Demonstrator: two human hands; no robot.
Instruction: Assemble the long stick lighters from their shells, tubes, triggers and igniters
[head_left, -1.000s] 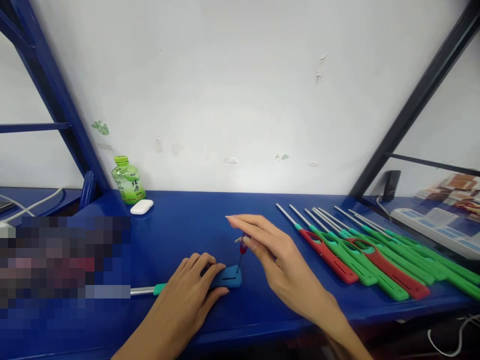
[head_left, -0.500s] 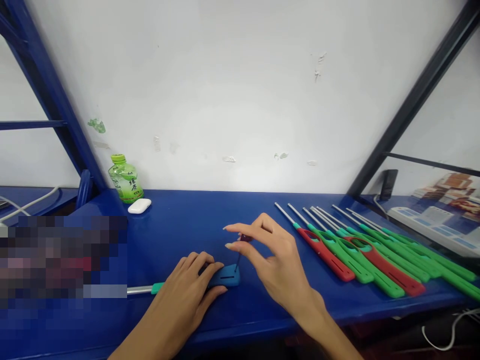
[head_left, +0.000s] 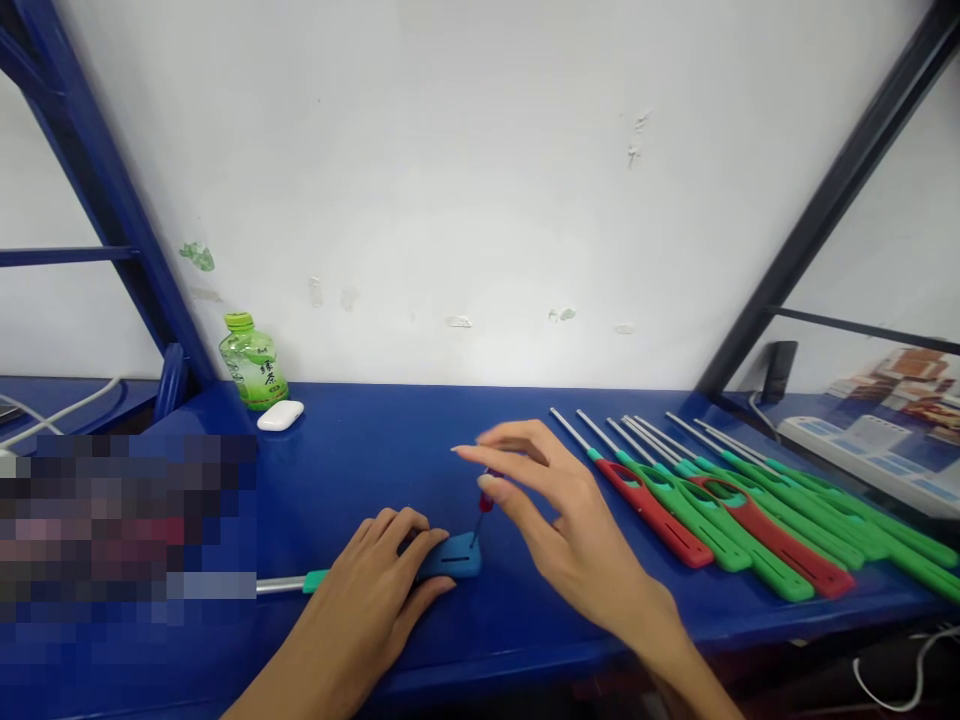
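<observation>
My left hand [head_left: 390, 565] presses a blue long-necked lighter [head_left: 459, 556] flat on the blue table, fingers wrapped over its middle. The lighter's metal tube [head_left: 280, 585] and green collar stick out to the left of the hand. My right hand [head_left: 559, 500] pinches a small screwdriver [head_left: 486, 501] with a dark red handle between thumb and fingers. Its thin shaft slants down, and the tip meets the end of the blue handle, beside a slot. Whether the tip sits in a screw is too small to tell.
Several green and red lighters [head_left: 720, 500] lie side by side on the right. A green tea bottle [head_left: 253, 362] and a white earbud case [head_left: 280, 415] stand at the back left. A blurred patch [head_left: 112, 530] covers the left. The table's front edge [head_left: 540, 660] runs close below my hands.
My right thumb and fingers have shifted on the screwdriver, and more of its red handle shows below them. My left hand and the lighter stay in place.
</observation>
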